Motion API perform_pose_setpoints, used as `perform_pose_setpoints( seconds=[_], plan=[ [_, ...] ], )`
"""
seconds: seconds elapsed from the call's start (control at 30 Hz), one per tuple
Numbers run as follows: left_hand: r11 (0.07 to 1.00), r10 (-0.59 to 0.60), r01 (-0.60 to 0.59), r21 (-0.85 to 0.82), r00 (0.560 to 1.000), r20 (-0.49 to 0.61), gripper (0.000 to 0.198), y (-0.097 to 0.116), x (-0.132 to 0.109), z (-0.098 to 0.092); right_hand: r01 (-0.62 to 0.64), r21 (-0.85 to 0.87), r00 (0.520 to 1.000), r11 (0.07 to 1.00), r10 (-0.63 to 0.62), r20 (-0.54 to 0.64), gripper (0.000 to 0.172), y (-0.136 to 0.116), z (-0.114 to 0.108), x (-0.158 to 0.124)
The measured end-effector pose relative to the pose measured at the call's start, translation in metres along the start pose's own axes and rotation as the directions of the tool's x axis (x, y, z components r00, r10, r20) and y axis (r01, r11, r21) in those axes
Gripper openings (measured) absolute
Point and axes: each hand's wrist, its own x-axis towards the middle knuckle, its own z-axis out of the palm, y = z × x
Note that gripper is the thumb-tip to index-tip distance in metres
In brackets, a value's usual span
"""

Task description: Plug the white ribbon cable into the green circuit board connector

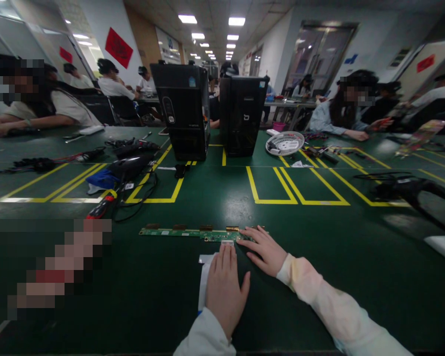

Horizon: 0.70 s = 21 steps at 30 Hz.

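Observation:
A long, narrow green circuit board (181, 233) lies across the green table in front of me, with copper-coloured tabs along its far edge. My left hand (225, 284) lies flat and open, its fingertips together at a white connector (227, 243) on the board's near edge. Beneath that hand runs a white flat strip (204, 283), mostly covered by the palm, so where it ends is hidden. With fingers spread, my right hand (267, 251) rests over the right part of the board, fingertips touching it and covering that end.
Two black computer towers (181, 113) stand beyond the board. To the left are black cables (133, 165) and a red-and-black tool (101, 206). A white basket (285, 143) sits at the back right; a black looped object (404, 190) lies right. Several people sit around.

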Motion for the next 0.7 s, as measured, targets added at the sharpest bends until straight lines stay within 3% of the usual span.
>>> perform_pose_setpoints(
  seconds=[0.23,0.37,0.53,0.7],
  plan=[
    [0.999,0.027,-0.024,0.044,0.996,-0.085,0.054,-0.005,0.005,-0.013,-0.023,0.004,1.000,1.000,0.023,0.006,0.044,-0.001,-0.001,0.001],
    [0.999,0.015,-0.010,0.041,0.992,-0.123,0.055,-0.022,-0.001,-0.028,-0.020,0.001,1.000,1.000,0.020,0.012,0.043,-0.001,-0.001,0.001],
    [0.995,-0.075,0.079,0.058,0.995,-0.061,0.051,-0.075,-0.021,-0.046,-0.023,-0.014,0.999,1.000,0.024,0.035,0.044,-0.002,-0.002,0.001],
    [0.965,-0.216,0.219,0.142,0.976,-0.038,0.056,-0.138,-0.045,-0.048,-0.026,-0.016,0.999,1.000,0.026,0.036,0.043,-0.002,-0.001,0.001]
  ],
)
